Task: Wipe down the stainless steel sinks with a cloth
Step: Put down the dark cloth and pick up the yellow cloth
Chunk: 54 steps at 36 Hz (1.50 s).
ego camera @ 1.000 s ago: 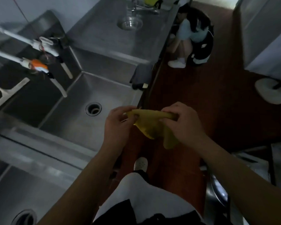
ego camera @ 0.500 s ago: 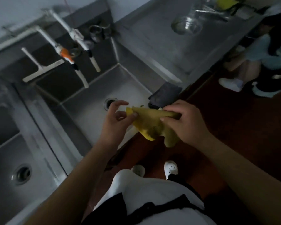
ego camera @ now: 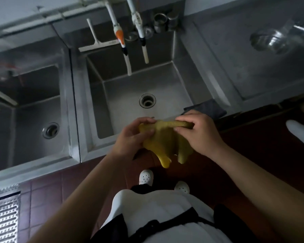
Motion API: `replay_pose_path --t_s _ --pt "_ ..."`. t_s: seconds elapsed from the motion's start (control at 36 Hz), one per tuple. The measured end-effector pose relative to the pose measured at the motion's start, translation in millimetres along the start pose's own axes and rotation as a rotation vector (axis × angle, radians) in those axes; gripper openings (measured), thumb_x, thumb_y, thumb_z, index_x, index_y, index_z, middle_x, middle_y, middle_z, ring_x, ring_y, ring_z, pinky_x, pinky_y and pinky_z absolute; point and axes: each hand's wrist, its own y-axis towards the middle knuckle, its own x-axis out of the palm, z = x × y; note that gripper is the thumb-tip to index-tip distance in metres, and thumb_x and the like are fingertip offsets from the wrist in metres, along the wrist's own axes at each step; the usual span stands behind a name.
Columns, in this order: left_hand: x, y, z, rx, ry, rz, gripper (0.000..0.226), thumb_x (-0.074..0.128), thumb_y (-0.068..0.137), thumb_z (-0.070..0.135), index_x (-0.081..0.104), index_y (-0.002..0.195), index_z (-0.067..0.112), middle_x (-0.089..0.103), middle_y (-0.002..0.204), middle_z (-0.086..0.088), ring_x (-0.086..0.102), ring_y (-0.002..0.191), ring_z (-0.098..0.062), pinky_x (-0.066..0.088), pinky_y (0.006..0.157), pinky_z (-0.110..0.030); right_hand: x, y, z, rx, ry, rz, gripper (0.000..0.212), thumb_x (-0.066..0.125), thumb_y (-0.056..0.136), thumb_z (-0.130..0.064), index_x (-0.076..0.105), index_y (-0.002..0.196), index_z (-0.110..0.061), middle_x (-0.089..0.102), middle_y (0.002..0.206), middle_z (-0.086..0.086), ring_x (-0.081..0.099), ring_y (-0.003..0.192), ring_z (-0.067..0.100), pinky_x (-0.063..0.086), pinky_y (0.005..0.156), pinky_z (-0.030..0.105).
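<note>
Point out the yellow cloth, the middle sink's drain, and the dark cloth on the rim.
yellow cloth [ego camera: 162, 137]: head view, its middle fold.
drain [ego camera: 147, 101]: head view, strainer centre.
dark cloth [ego camera: 206, 108]: head view, top face.

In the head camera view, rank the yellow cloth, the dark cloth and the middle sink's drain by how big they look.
1. yellow cloth, though nearest the camera
2. dark cloth, partly hidden by the right hand
3. drain

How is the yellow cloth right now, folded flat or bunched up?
Bunched, not flat: the yellow cloth hangs crumpled between the left hand and right hand, two loose ends drooping below.
</note>
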Motion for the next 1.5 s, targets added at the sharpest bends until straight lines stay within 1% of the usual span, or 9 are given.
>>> replay_pose_path --t_s 0.25,0.44,0.61,0.72,0.94,1.17,1.28,1.42,1.5 --pt "-13.4 36.6 -9.5 -0.009 -0.128 -0.008 0.041 0.059 0.088 -0.008 0.062 0.122 0.014 0.069 0.109 -0.004 0.066 0.094 -0.022 0.060 0.074 -0.035 31.2 25.9 11.5 -0.142 -0.128 0.135 0.032 0.071 0.084 -0.008 0.069 0.117 -0.009 0.061 0.114 0.009 0.053 0.111 0.022 0.043 0.097 0.028" --pt "-26.5 81.3 -77.0 -0.360 0.140 0.152 0.056 0.053 0.087 -0.016 0.060 0.132 0.016 0.059 0.130 -0.023 0.062 0.107 -0.037 0.050 0.096 -0.056 108.5 33.8 92.0 0.197 -0.329 -0.389 0.047 0.057 0.094 -0.016 0.051 0.140 -0.014 0.047 0.144 0.005 0.032 0.136 0.029 0.026 0.115 0.037" --pt "-38.8 87.6 -94.4 -0.340 0.211 0.145 0.060 0.051 0.086 -0.017 0.059 0.134 0.018 0.062 0.121 -0.016 0.062 0.085 -0.022 0.058 0.071 -0.031 120.6 31.0 105.0 0.165 -0.310 -0.271 0.042 0.054 0.096 -0.011 0.053 0.138 -0.012 0.051 0.141 0.006 0.032 0.137 0.025 0.026 0.114 0.036" --pt "-42.3 94.1 -88.9 -0.295 0.321 0.112 0.059 0.053 0.084 -0.015 0.060 0.132 0.019 0.059 0.122 -0.015 0.062 0.097 -0.027 0.056 0.089 -0.044 118.7 31.9 107.2 0.187 -0.277 -0.269 0.040 0.053 0.097 -0.010 0.054 0.137 -0.011 0.052 0.140 0.005 0.035 0.137 0.024 0.031 0.115 0.037" --pt "-55.4 128.1 -76.8 -0.266 0.150 0.044 0.065 0.047 0.085 -0.018 0.066 0.120 0.034 0.059 0.127 -0.012 0.068 0.100 -0.025 0.058 0.086 -0.039 112.4 58.1 105.1 0.251 -0.147 -0.053 0.042 0.055 0.098 -0.017 0.052 0.139 -0.009 0.053 0.139 0.010 0.044 0.132 0.023 0.035 0.110 0.033" --pt "-75.3 143.1 -73.4 -0.194 1.190 -0.164 0.054 0.057 0.094 0.028 0.041 0.144 0.039 0.053 0.136 -0.005 0.046 0.122 -0.032 0.038 0.101 -0.039 132.2 51.1 114.3 0.196 -0.429 -0.286 0.046 0.055 0.096 -0.038 0.053 0.139 -0.022 0.045 0.149 0.004 0.033 0.141 0.026 0.024 0.116 0.046" --pt "-95.1 151.7 -63.1 -0.329 1.193 -0.365 0.059 0.059 0.095 0.038 0.035 0.149 0.038 0.049 0.146 -0.004 0.049 0.128 -0.029 0.036 0.111 -0.041 131.9 60.0 114.2 0.203 -0.414 -0.212 0.038 0.055 0.096 -0.039 0.061 0.129 -0.022 0.055 0.136 0.000 0.040 0.133 0.024 0.029 0.110 0.045" --pt "-122.7 189.3 -41.8 -0.378 1.030 -0.188 0.034 0.063 0.094 0.030 0.062 0.127 0.020 0.073 0.097 -0.011 0.070 0.088 -0.028 0.055 0.090 -0.041 115.0 88.7 111.1 0.149 -0.454 -0.027 0.029 0.057 0.094 -0.032 0.067 0.116 -0.017 0.061 0.126 0.006 0.047 0.127 0.027 0.035 0.104 0.053" --pt "-121.9 234.3 -42.5 -0.252 1.050 -0.071 0.029 0.061 0.093 0.022 0.066 0.122 0.017 0.070 0.106 -0.014 0.066 0.086 -0.028 0.054 0.084 -0.038 100.8 105.2 120.8 0.226 -0.713 0.053 0.037 0.050 0.093 -0.043 0.060 0.122 -0.021 0.052 0.139 0.007 0.035 0.138 0.032 0.027 0.108 0.059"
